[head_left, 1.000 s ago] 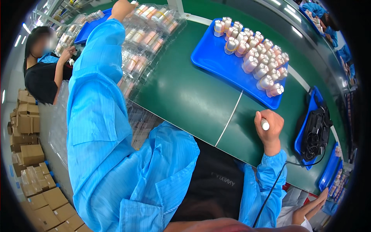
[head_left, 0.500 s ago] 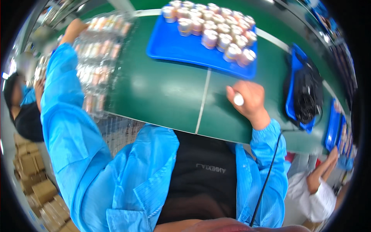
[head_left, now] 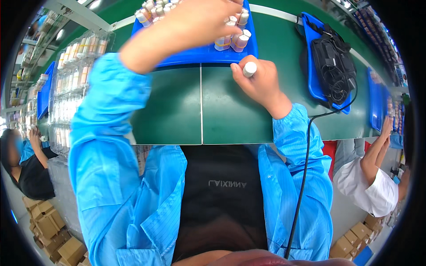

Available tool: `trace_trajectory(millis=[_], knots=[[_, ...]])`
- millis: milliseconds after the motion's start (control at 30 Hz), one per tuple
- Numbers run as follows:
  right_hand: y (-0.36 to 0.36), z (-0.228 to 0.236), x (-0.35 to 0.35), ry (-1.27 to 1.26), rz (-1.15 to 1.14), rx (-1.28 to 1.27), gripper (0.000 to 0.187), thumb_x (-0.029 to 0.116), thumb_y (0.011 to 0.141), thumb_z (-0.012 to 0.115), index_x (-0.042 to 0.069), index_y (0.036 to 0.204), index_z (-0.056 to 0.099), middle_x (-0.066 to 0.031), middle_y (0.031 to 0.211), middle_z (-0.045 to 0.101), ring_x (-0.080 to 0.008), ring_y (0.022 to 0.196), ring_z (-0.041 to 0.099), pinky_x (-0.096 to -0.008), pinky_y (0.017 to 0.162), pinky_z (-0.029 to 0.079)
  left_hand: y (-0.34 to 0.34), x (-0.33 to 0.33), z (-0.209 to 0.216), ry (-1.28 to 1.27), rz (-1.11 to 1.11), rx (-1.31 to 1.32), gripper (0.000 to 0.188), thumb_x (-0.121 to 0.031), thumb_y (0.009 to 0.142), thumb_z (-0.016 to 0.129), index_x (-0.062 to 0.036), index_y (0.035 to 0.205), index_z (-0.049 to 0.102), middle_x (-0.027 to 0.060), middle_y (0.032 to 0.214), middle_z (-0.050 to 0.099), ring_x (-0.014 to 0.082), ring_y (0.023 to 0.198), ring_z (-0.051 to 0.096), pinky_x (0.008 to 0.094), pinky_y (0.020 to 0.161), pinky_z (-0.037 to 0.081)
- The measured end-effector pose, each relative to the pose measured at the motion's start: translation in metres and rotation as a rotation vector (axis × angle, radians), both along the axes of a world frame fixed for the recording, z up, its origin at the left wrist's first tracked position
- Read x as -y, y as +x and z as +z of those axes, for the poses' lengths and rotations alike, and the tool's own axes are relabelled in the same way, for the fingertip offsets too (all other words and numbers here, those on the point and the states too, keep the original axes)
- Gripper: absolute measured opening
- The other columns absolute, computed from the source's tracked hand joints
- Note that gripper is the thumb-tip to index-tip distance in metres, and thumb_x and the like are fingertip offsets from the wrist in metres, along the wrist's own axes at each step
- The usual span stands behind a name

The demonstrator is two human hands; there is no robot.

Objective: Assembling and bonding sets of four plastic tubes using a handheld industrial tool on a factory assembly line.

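A blue tray (head_left: 188, 57) on the green table holds several bundles of small pinkish tubes (head_left: 239, 41) with silvery-white caps, banded together. My left hand (head_left: 199, 22) reaches across this tray, its thumb and fingers apart among the tubes; it covers many of them, and its upper edge is near the frame's top. Just in front of the tray, my right hand (head_left: 264, 82) is closed in a fist around a white-capped tube (head_left: 250, 69). Only the cap end of that tube shows; the fingers hide the rest.
Clear plastic trays of tubes (head_left: 66, 84) stand at the left. To the right, a second blue tray (head_left: 313, 75) carries a black bag (head_left: 330, 66) with a cable. Co-workers sit at both sides, and cardboard boxes (head_left: 71, 250) are stacked on the floor.
My left hand has swung right from the clear trays to the blue tray. My right hand still holds the tube. The view has turned, shifting the table leftward.
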State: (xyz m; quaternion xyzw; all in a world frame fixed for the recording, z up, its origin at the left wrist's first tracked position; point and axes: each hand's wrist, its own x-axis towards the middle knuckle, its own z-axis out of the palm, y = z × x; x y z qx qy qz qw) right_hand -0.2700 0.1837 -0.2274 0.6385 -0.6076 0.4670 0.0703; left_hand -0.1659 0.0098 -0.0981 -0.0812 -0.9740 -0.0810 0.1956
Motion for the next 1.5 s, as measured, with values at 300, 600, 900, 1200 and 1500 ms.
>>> trace_trajectory(millis=[300, 600, 900, 1200, 1500], knots=[[-0.02, 0.02, -0.007, -0.143, -0.055, 0.061, 0.022, 0.013, 0.085, 0.077, 0.006, 0.075, 0.058, -0.0057, 0.058, 0.059, -0.0164, 0.05, 0.059, -0.0305, 0.045, 0.043, -0.021, 0.005, -0.091, 0.033, -0.017, -0.259, 0.039, -0.021, 0.076, 0.076, -0.0021, 0.108, 0.064, 0.0198, 0.121, 0.056, 0.038, 0.121, 0.048, 0.0461, 0.101, 0.04], [-0.034, 0.047, -0.031, -0.367, -0.006, 0.783, 0.021, 0.017, 0.097, 0.064, 0.005, 0.081, 0.061, -0.0041, 0.065, 0.066, -0.0083, 0.055, 0.059, -0.0241, 0.049, 0.046, 0.039, -0.042, -0.095, 0.804, -0.168, 0.035, 0.04, -0.006, 0.077, 0.07, -0.0045, 0.116, 0.06, 0.0106, 0.116, 0.065, 0.0229, 0.108, 0.063, 0.0359, 0.097, 0.05], [-0.022, 0.032, -0.037, -0.18, 0.159, 0.498, 0.014, 0.012, 0.101, 0.047, 0.004, 0.091, 0.051, -0.017, 0.074, 0.067, -0.0092, 0.052, 0.048, -0.0233, 0.047, 0.039, 0.041, -0.056, -0.135, 0.613, -0.052, -0.091, 0.049, -0.008, 0.075, 0.08, -0.0056, 0.12, 0.061, 0.0103, 0.109, 0.062, 0.0251, 0.094, 0.063, 0.0338, 0.084, 0.053], [-0.013, 0.034, -0.038, -0.12, 0.14, 0.453, 0.013, 0.009, 0.102, 0.049, 0.002, 0.093, 0.053, -0.0136, 0.077, 0.069, -0.0084, 0.056, 0.053, -0.0227, 0.051, 0.043, 0.037, -0.061, -0.138, 0.682, 0.022, -0.128, 0.05, -0.012, 0.073, 0.086, -0.0048, 0.117, 0.063, 0.008, 0.102, 0.064, 0.021, 0.087, 0.062, 0.0311, 0.077, 0.053], [-0.014, 0.03, -0.034, -0.094, 0.112, 0.487, 0.013, 0.009, 0.102, 0.05, 0.001, 0.093, 0.054, -0.0112, 0.077, 0.068, -0.0088, 0.058, 0.055, -0.0239, 0.053, 0.044, 0.036, -0.059, -0.141, 0.651, 0.006, -0.147, 0.048, -0.014, 0.073, 0.086, -0.0045, 0.114, 0.062, 0.009, 0.103, 0.064, 0.0236, 0.088, 0.064, 0.0331, 0.077, 0.053]])
